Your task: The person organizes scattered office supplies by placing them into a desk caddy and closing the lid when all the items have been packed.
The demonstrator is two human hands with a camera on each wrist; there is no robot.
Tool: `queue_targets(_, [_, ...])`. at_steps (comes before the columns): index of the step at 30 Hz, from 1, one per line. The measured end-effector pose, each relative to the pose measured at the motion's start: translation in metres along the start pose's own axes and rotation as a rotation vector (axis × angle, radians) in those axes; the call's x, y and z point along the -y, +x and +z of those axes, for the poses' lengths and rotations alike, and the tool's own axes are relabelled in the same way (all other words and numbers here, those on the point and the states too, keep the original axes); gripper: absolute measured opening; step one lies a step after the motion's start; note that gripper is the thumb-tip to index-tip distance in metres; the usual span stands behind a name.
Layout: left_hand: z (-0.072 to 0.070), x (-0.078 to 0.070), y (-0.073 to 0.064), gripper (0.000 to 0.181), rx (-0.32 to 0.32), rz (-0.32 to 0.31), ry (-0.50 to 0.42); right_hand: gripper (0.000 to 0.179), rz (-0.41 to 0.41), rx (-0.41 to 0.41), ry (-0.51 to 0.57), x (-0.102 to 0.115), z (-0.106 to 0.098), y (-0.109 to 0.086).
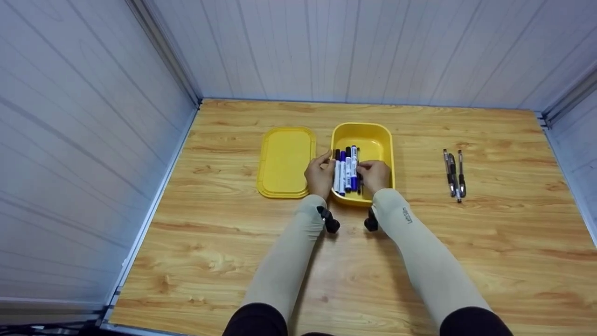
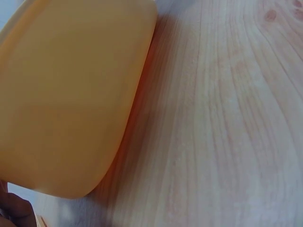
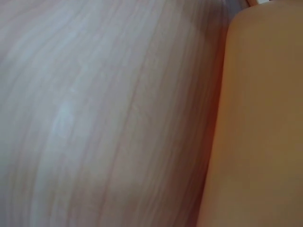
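Note:
A yellow plastic box [image 1: 392, 154] lies open at the middle of the table. Along its left side, several white whiteboard markers [image 1: 343, 172] with black or blue caps are lined up side by side. My left hand [image 1: 320, 178] grips the box's left wall, its fingers near the markers. Inside the box, my right hand [image 1: 376, 175] pinches a slim dark pen [image 1: 359, 186] just right of the markers; its fingertips are partly hidden. Both wrist views mostly show the box's outer wall [image 2: 71, 94], with a few left fingers [image 2: 16, 208] at the lower left corner.
A yellow lid [image 1: 287, 163] lies flat left of the box. To the right, several black-and-clear gel pens [image 1: 452, 175] lie in a loose group on the wood-grain table [image 1: 210, 242]. Pale panels [image 1: 303, 51] stand around the table's back and sides.

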State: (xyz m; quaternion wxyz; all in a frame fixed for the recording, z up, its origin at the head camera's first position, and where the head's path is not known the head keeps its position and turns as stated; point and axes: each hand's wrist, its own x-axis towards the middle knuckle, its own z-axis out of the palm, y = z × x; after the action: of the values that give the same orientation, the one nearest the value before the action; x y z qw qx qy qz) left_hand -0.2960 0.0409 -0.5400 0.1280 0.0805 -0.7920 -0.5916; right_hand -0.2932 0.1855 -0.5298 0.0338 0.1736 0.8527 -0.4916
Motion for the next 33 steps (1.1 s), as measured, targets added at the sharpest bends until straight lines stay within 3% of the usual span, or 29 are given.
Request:
queue_targets(8, [0.001, 0.000, -0.002, 0.029, 0.016, -0.013, 0.011, 0.022, -0.006, 0.012, -0.018, -0.001, -0.003, -0.003])
queue_targets(13, [0.000, -0.002, -0.001, 0.029, 0.024, -0.003, 0.000, 0.022, -0.051, -0.017, -0.085, 0.004, -0.003, -0.006])
queue_targets(18, [-0.001, -0.004, 0.000, 0.029, 0.016, 0.020, -0.012, 0.022, -0.109, -0.030, -0.142, 0.007, -0.004, -0.007])
queue_targets(25, [-0.002, -0.004, 0.002, 0.028, -0.007, 0.065, 0.040, 0.029, -0.147, -0.019, -0.192, 0.010, -0.010, -0.005])
queue_targets(33, [-0.002, -0.002, 0.002, 0.029, 0.017, 0.019, 0.027, 0.026, -0.186, -0.031, -0.178, 0.023, -0.026, -0.003])
